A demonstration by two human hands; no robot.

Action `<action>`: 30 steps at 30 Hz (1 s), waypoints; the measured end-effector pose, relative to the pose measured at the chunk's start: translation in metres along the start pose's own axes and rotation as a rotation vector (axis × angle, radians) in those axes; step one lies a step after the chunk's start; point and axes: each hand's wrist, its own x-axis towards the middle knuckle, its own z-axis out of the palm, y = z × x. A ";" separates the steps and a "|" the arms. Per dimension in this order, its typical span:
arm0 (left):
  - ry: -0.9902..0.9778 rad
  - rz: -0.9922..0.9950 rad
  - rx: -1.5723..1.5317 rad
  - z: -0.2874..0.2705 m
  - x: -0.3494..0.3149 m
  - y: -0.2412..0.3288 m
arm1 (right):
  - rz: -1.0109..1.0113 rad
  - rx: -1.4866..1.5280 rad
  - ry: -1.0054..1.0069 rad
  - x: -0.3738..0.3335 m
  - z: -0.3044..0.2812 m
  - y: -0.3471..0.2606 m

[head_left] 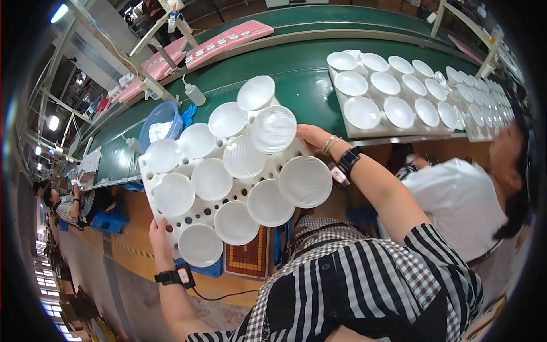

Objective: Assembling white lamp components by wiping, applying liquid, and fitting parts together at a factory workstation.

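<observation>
Striped shirt (353, 279) nearest the lens; beyond it, left hand (161, 242) grips the holed white tray (183, 170) by its left edge, right hand (313, 137) by the right, beside the green desk (296, 85). Uneven tilt could slide white dishes (244, 157) off if loosely seated. Right fingertips partly hidden, underside unseen, co-worker (461, 199) at right blurs out.

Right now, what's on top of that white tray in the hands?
Twelve round white bowls sit on the tray in three rows of four. Small holes show between them. The spots right under the bowls can't be seen.
</observation>
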 end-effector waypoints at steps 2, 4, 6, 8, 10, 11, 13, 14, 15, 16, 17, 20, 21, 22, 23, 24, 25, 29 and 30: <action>-0.066 -0.003 0.075 0.022 0.035 0.005 | 0.011 0.085 -0.026 0.018 -0.015 0.002; -0.064 -0.026 0.056 0.043 0.060 0.008 | 0.071 0.088 0.026 0.029 -0.027 0.004; -0.110 -0.085 0.089 0.064 0.086 0.010 | 0.148 0.097 0.073 0.040 -0.038 0.010; -0.129 -0.094 0.103 0.086 0.108 0.010 | 0.155 0.163 0.143 0.046 -0.049 0.017; -0.177 -0.099 0.127 0.107 0.129 0.009 | 0.148 0.217 0.167 0.048 -0.059 0.028; -0.193 -0.114 0.142 0.114 0.139 0.011 | 0.219 0.240 0.224 0.050 -0.063 0.029; -0.243 -0.115 0.134 0.131 0.161 0.010 | 0.174 0.259 0.256 0.052 -0.073 0.039; -0.254 -0.129 0.135 0.138 0.172 0.010 | 0.182 0.252 0.302 0.054 -0.078 0.043; -0.260 -0.106 0.120 0.146 0.181 0.008 | 0.089 0.310 0.281 0.054 -0.081 0.047; -0.264 -0.138 0.144 0.152 0.191 0.010 | 0.144 0.323 0.291 0.058 -0.084 0.047; -0.302 -0.122 0.126 0.160 0.197 0.004 | 0.088 0.357 0.344 0.056 -0.086 0.055; -0.346 -0.134 0.115 0.178 0.217 -0.001 | -0.018 0.392 0.361 0.065 -0.099 0.062; -0.345 -0.153 0.110 0.183 0.222 -0.004 | -0.060 0.302 0.402 0.067 -0.101 0.065; -0.356 -0.143 0.083 0.188 0.227 -0.006 | -0.136 0.201 0.450 0.067 -0.106 0.069; -0.347 -0.153 0.099 0.193 0.231 -0.008 | -0.094 0.247 0.480 0.068 -0.106 0.072; -0.347 -0.177 0.121 0.195 0.232 -0.013 | -0.037 0.298 0.495 0.064 -0.108 0.078; -0.347 -0.201 0.098 0.199 0.236 -0.014 | -0.016 0.324 0.498 0.062 -0.107 0.081; -0.330 -0.246 0.077 0.205 0.244 -0.027 | 0.022 0.373 0.518 0.045 -0.106 0.097; -0.353 -0.204 0.056 0.207 0.248 -0.028 | 0.028 0.377 0.522 0.042 -0.105 0.098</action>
